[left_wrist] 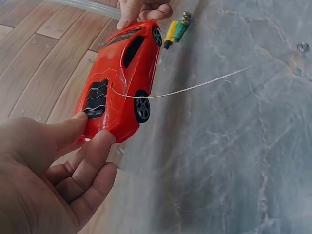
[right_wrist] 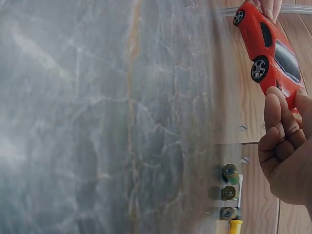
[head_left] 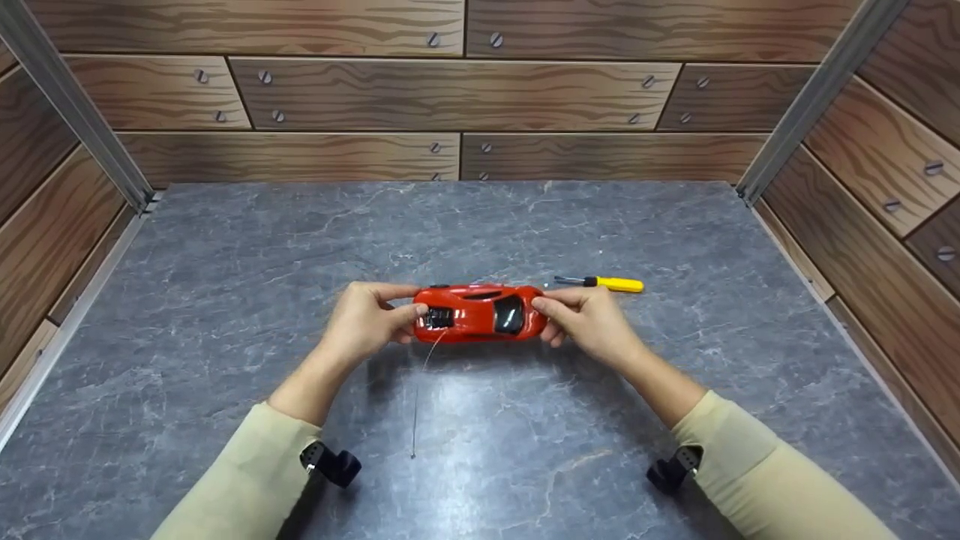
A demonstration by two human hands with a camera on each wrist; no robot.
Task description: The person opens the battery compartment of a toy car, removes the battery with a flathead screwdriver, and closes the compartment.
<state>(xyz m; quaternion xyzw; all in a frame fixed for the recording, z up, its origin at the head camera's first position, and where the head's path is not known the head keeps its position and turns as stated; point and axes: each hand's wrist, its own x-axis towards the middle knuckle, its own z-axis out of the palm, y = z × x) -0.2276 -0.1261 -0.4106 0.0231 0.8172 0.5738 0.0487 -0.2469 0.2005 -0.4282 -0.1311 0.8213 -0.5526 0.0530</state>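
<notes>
Between my two hands a red toy car (head_left: 472, 315) is held above the table, its roof and windscreen facing up in the head view. My left hand (head_left: 364, 319) pinches the rear end, thumb on top beside the black engine cover (left_wrist: 96, 99). At the front end, my right hand (head_left: 592, 319) grips the nose with the thumb over the bonnet. A thin wire antenna (head_left: 416, 397) comes out of the car's rear part and trails toward me, ending in a small tip. Both near-side wheels (right_wrist: 259, 69) show in the right wrist view.
Just beyond my right hand lies a screwdriver with a yellow handle (head_left: 619, 284). Three green cylinders with round metal ends, like batteries (right_wrist: 229, 193), stand close to it in the right wrist view. Wood-patterned walls (head_left: 450, 94) enclose the grey marbled table (head_left: 247, 247).
</notes>
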